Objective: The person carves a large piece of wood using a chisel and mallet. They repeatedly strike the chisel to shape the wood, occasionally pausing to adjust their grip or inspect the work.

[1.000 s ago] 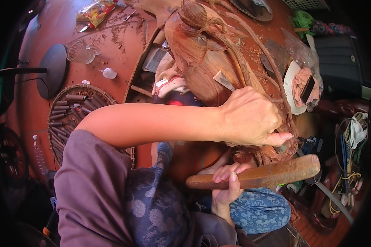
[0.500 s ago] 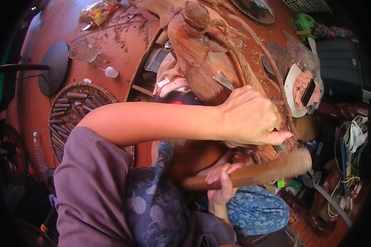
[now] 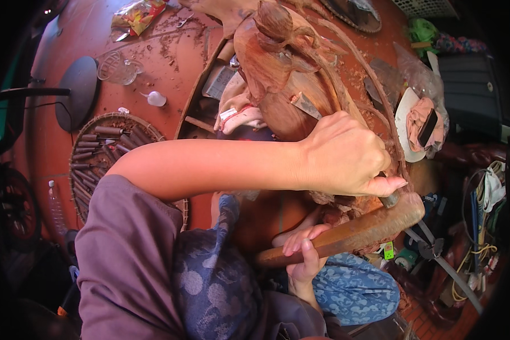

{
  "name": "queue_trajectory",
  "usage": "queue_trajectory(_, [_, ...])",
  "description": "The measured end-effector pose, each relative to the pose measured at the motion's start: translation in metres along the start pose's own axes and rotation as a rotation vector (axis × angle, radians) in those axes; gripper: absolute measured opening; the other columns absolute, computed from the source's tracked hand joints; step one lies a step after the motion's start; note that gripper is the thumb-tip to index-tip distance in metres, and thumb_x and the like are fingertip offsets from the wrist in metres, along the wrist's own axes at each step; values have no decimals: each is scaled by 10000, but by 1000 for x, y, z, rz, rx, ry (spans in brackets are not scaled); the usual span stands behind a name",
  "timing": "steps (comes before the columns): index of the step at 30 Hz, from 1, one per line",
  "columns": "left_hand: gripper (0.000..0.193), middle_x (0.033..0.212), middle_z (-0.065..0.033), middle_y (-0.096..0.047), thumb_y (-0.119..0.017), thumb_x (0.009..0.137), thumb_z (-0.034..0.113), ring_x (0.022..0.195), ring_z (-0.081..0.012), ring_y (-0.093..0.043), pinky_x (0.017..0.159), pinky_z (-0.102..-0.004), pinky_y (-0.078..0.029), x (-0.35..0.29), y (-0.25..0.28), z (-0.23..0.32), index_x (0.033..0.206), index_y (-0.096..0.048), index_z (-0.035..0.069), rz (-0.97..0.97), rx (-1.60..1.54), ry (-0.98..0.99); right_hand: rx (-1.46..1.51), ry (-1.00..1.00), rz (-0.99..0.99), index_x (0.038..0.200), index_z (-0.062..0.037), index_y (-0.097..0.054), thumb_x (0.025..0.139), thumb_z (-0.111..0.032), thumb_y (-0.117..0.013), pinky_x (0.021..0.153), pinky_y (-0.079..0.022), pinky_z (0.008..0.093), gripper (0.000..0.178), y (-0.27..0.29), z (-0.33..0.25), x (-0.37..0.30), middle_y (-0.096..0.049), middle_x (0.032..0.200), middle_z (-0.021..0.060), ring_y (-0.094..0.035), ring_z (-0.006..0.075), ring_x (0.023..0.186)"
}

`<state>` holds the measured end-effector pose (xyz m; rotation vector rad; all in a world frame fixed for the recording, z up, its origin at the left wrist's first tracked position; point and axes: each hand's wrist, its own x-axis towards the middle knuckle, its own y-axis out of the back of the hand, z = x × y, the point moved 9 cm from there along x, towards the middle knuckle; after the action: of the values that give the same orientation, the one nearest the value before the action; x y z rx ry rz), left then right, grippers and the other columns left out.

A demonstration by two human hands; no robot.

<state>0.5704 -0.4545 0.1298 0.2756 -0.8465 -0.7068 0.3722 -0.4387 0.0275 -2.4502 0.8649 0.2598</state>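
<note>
A reddish-brown wood carving (image 3: 286, 93) with curling, branch-like edges fills the upper centre of the frame. The left hand (image 3: 345, 156), reaching across from the left, is clenched around a chisel (image 3: 306, 106): its flat metal blade juts out at the fist's upper left, over the carved wood, and the handle's butt shows below the thumb. Below, at lower centre, the right hand (image 3: 305, 255) grasps a wooden mallet (image 3: 354, 235) by its narrow end; the thick end appears to meet the chisel's butt. A pink cloth (image 3: 235, 105) lies just left of the carving. Farther out, a round woven tray (image 3: 71, 175) at left centre holds many dark-handled tools (image 3: 109, 131), with a clear bottle (image 3: 56, 207) beside it. A glass mug (image 3: 119, 69) stands on the tiled floor (image 3: 127, 99) at upper left. Right of the carving lies a white hat (image 3: 405, 124).
</note>
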Motion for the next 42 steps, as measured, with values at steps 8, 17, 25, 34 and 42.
queue_trajectory(8, [584, 523, -90, -580, -615, 870, 536, 462, -307, -599, 430, -410, -463, 1, -1, -4, 540, -630, 54, -85, -31, 47, 49, 116, 12, 1006, -72, -387, 884, 2, -598, 598, -509, 345, 255, -4, 4, -1, -524, 771, 97, -534, 193, 596])
queue_trajectory(17, [557, 483, -41, -503, -655, 855, 507, 387, -269, -524, 352, -398, -395, 0, 8, -1, 509, -553, 83, 17, -12, -7, -90, 120, 19, 982, -94, -398, 886, -73, -592, 563, -485, 331, 217, -5, 6, 3, -495, 714, 74, -498, 175, 568])
queue_trajectory(25, [556, 489, -42, -507, -659, 852, 507, 395, -271, -530, 354, -400, -399, 0, 7, -3, 508, -553, 84, 17, 3, -12, -78, -68, -3, 986, -59, -407, 843, 81, -612, 614, -527, 323, 286, 0, 11, -3, -526, 769, 97, -566, 188, 617])
queue_trajectory(34, [565, 471, -66, -519, -655, 850, 524, 405, -285, -554, 375, -402, -424, 1, 12, -5, 517, -589, 71, 7, 28, 14, -109, 57, 8, 980, -78, -395, 873, -44, -592, 586, -495, 349, 227, -3, 9, 0, -503, 707, 74, -517, 183, 553])
queue_trajectory(42, [597, 481, -106, -566, -633, 847, 549, 439, -314, -594, 434, -422, -474, 2, 12, -9, 542, -653, 35, -29, 38, 56, -91, 61, 10, 981, -77, -393, 876, -49, -601, 570, -485, 313, 234, -5, 9, 0, -502, 706, 77, -516, 175, 551])
